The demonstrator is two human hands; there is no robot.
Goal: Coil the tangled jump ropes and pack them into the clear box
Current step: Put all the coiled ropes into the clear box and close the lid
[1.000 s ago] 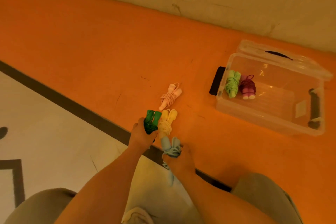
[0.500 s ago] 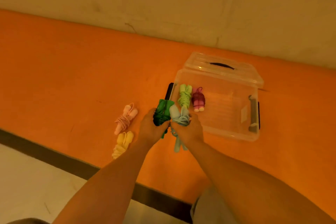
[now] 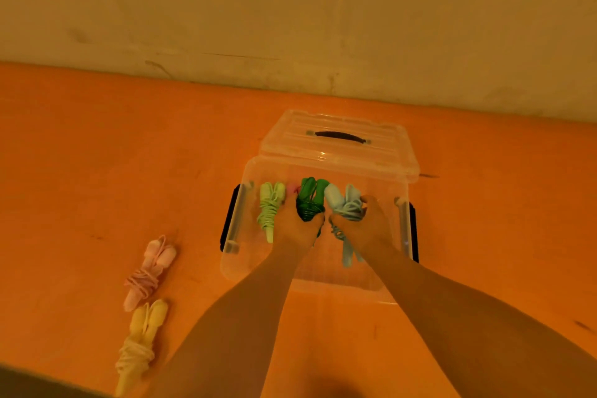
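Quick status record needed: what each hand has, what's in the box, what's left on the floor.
left hand: grips the dark green rope, inside the box
right hand: grips the light blue rope, inside the box
clear box: open; holds the light green rope; a pink bundle is mostly hidden behind the left hand
lid: lies behind the box, by the wall
floor: pink rope and yellow rope, both coiled, left of the box

Over the clear box (image 3: 237,263), the left hand (image 3: 295,228) grips a dark green rope (image 3: 309,200), the right hand (image 3: 363,229) a pale blue rope (image 3: 347,203), beside a light green rope (image 3: 270,208).
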